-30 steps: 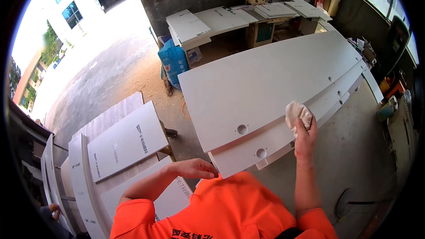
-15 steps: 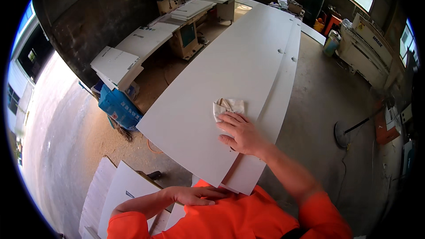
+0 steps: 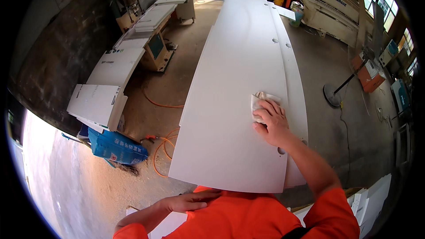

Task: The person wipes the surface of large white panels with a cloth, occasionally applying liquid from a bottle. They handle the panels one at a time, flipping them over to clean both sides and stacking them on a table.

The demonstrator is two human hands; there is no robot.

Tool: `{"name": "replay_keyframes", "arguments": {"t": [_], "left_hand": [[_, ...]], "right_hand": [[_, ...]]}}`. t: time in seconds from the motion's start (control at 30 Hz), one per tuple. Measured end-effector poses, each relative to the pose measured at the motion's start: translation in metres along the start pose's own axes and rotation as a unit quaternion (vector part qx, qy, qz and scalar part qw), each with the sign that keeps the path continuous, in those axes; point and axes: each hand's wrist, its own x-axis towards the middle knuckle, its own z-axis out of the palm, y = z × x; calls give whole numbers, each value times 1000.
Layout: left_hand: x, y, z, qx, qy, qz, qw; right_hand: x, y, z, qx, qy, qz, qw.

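A long white panel (image 3: 230,106) stretches away from my waist, lying on another white panel (image 3: 297,119) whose edge juts out along the right. Round holes (image 3: 281,151) are cut near the long right edges. My right hand (image 3: 272,121) presses a crumpled off-white cloth (image 3: 256,103) onto the upper panel, close to its right edge. The fingers are bent over the cloth, hiding part of it. At my waist, my left hand (image 3: 188,202) lies flat against the orange shirt (image 3: 239,212) with its fingers stretched out and nothing in it.
Stacked white boards (image 3: 95,106) lie on benches to the left, above a blue bag (image 3: 116,147). An orange hose (image 3: 161,152) curls over the dusty floor beside the panel. To the right are a round-based stand (image 3: 332,95) and a beige machine (image 3: 330,13). More boards (image 3: 374,199) stand at lower right.
My view has turned, so the panel now points more straight ahead. My right hand and the cloth have shifted toward the panel's right edge. The left hand stays at my waist.
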Motion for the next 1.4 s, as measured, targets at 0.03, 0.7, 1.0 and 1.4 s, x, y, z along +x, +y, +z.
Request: {"name": "replay_keyframes", "arguments": {"t": [0.03, 0.7, 1.0, 1.4], "left_hand": [[-14, 4, -6, -27, 22, -12, 999], [-75, 74, -225, 257, -125, 49, 957], [-130, 118, -364, 290, -39, 56, 954], [-1, 289, -529, 592, -24, 307, 745]], "right_hand": [[-1, -5, 1, -6, 6, 20, 1000], [50, -26, 57, -15, 165, 364, 917], [40, -47, 66, -139, 264, 447, 844], [174, 12, 67, -125, 264, 533, 794]]}}
